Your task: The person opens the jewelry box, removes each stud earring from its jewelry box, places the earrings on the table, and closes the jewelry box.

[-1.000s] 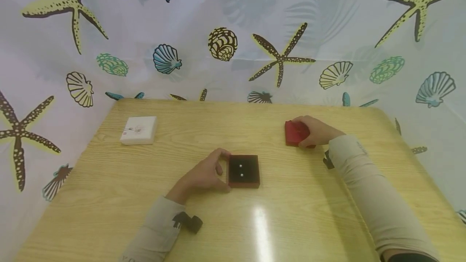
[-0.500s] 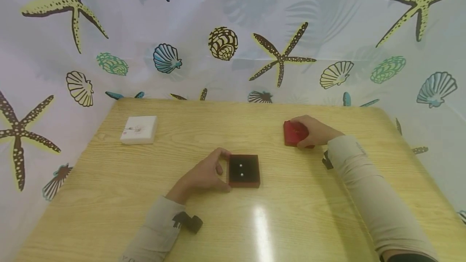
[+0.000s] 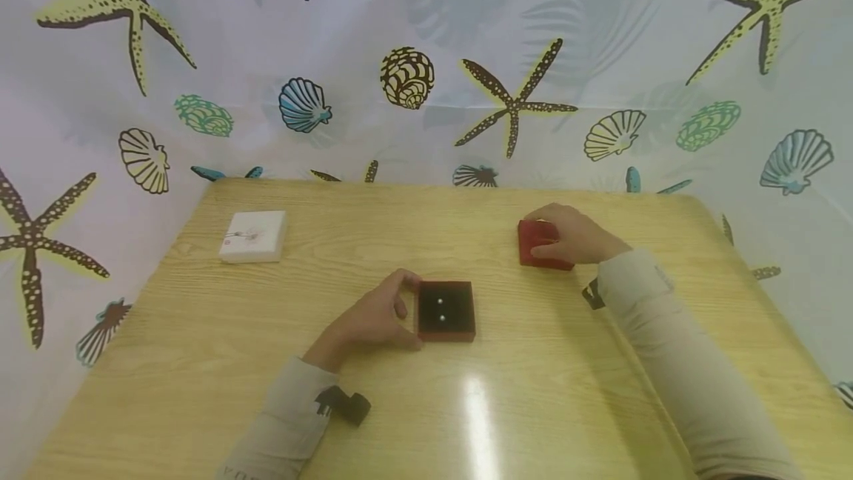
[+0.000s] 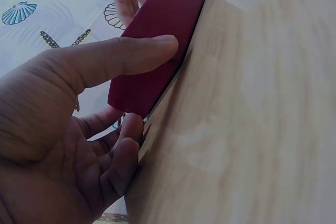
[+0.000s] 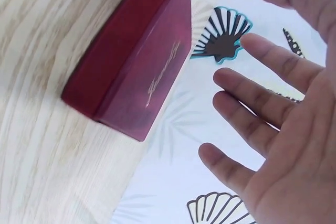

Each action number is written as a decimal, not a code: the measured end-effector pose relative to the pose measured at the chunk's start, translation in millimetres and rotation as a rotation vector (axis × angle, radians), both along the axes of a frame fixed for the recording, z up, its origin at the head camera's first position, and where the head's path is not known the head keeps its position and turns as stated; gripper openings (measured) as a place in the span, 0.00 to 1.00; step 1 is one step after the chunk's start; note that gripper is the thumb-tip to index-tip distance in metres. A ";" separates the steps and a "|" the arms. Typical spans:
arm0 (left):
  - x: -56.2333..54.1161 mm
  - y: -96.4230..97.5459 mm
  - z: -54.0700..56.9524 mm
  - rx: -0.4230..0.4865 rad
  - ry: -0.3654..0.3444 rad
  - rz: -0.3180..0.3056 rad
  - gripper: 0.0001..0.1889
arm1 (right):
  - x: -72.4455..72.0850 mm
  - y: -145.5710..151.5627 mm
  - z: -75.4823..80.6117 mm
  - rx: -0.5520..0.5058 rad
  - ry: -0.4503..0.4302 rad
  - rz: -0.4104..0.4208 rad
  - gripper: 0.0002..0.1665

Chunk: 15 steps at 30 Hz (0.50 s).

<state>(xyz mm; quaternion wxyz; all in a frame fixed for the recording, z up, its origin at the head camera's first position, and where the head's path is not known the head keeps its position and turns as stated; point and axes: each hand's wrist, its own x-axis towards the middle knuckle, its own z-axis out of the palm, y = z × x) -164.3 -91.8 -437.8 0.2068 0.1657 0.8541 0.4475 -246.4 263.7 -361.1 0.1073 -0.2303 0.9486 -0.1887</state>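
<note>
White fabric printed with starfish and seashells (image 3: 433,13) hangs behind and to both sides of a light wood-grain surface (image 3: 393,428), on which a bright streak of reflection lies toward the near edge. Two light beige sleeves reach in over the near edge, the right sleeve (image 3: 686,361) stretched farther than the left sleeve (image 3: 280,406); a black wrist mount (image 3: 349,406) shows at the left cuff.

The right hand (image 3: 580,237) is over the right part of the surface, toward the far right corner. Its fingers are spread apart and relaxed, gripping nothing. The left hand (image 3: 373,318) is near the middle of the surface, its thumb and index finger pinching opposite walls of an open red jewelry box.

Near the far left corner sits a flat white gift box (image 3: 253,235) with a floral print. The open red jewelry box (image 3: 446,337) rests right of the left hand, its opening facing up; it is nearly square, very slightly longer from left to right, with its sides roughly parallel to the far edge.

Beneath the right hand lies a gold-lettered red box (image 5: 128,61), or perhaps only a lid; its lettered face points up, its near side slightly skewed to the far edge. Inside the open box, a black insert (image 3: 460,310) holds two pearl-like studs (image 3: 443,318), lined up from far to near.
</note>
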 end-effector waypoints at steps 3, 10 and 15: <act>0.3 0.0 0.4 -0.009 -0.003 0.007 0.49 | 5.0 -6.8 0.6 -0.017 0.029 0.013 0.32; 1.2 0.3 1.0 -0.010 -0.005 0.008 0.49 | 17.5 -23.9 0.7 -0.018 0.093 0.047 0.30; 1.1 0.3 0.5 0.008 -0.007 0.001 0.49 | 27.3 -39.0 0.3 -0.041 0.144 0.082 0.28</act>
